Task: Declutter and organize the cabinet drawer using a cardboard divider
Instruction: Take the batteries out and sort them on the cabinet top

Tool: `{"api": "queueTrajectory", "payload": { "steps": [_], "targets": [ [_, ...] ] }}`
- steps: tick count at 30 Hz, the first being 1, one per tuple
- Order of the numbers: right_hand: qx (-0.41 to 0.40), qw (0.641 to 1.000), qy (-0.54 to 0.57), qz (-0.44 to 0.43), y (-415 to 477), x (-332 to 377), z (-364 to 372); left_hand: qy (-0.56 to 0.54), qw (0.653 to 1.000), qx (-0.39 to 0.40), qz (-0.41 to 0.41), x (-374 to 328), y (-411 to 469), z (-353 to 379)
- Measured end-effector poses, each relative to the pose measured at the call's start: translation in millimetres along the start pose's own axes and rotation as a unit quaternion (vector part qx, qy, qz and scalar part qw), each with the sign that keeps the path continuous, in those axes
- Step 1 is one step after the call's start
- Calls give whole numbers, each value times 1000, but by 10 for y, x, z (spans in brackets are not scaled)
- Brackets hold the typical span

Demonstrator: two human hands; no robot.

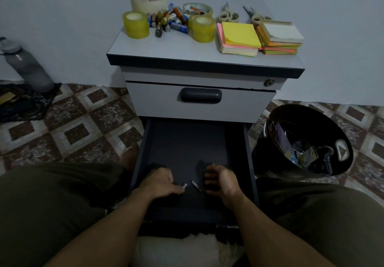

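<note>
The dark lower drawer [187, 142] of the grey cabinet is pulled out towards me. Both hands are inside it near the front. My left hand [161, 181] pinches a small battery [184, 186] at its fingertips. A second small battery [196, 186] lies loose on the drawer floor between the hands. My right hand [221, 180] hovers beside it, fingers curled and apart, holding nothing. On the cabinet top [166, 48] sit tape rolls [136, 24], a heap of batteries [168, 20], two scissors [227, 15] and sticky-note stacks [239, 38]. No cardboard divider is in view.
A black bin [324, 169] with scraps stands right of the drawer. The upper drawer [199, 100] is closed. A grey bottle [27, 67] and dark cloth lie on the tiled floor at the left. My knees flank the drawer.
</note>
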State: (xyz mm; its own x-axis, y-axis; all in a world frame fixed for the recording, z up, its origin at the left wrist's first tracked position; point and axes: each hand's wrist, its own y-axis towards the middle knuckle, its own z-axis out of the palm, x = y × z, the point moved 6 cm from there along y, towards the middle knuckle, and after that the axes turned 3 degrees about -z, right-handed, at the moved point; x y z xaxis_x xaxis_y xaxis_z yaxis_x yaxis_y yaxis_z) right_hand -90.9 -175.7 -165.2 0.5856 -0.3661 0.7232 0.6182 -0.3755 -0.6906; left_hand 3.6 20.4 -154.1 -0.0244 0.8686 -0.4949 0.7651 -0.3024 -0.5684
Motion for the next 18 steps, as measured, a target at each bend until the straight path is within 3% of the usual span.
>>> {"api": "queueTrajectory", "payload": {
  "steps": [4, 10, 14, 18],
  "targets": [
    [-31, 993, -82, -79, -7, 63, -57, 55, 998, -8, 5, -20, -8, 24],
    [-20, 968, -204, -143, 59, 109, -16, -31, 997, -64, 4, 55, 95, -72],
    [-5, 931, -323, -171, 127, 79, 87, -40, 996, -83, 16, 50, 115, -62],
    [-40, 895, -404, -185, 194, 83, 64, -41, 995, -85, 26, 30, 133, -54]
  ]
}}
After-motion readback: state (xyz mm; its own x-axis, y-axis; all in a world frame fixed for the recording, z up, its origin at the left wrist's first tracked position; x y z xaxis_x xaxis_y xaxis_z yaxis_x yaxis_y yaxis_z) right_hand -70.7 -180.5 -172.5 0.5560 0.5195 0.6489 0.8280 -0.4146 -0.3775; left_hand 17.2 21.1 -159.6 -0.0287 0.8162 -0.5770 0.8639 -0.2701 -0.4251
